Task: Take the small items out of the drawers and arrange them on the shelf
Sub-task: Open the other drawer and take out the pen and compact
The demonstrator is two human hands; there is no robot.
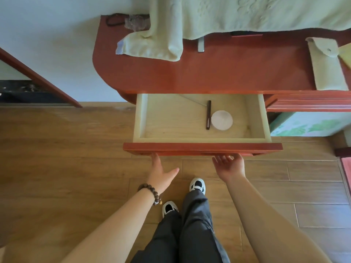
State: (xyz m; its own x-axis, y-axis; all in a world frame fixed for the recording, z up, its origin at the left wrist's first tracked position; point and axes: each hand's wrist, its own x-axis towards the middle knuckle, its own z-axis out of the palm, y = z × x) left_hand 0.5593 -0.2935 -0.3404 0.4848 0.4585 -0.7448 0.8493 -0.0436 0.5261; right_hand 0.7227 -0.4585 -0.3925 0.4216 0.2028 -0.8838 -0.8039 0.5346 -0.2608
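The drawer (202, 148) of a red-brown desk stands pulled out, its pale wooden inside in full view. In it lie a dark slim pen-like stick (208, 114) and a white round disc (221, 120), side by side right of centre. My left hand (161, 172) reaches under the left part of the drawer front, fingers hidden beneath it, thumb spread. Under the right part my right hand (230, 166) is palm up with fingers apart, touching the lower edge. Neither hand holds an item.
The desk top (218, 71) carries a pale green towel (163, 42), a pale green pouch (326, 63), a metal piece (201, 44), dark cord and crumpled plastic (135, 22). Wooden floor, my legs and shoes are below. A door frame (38, 76) stands at left.
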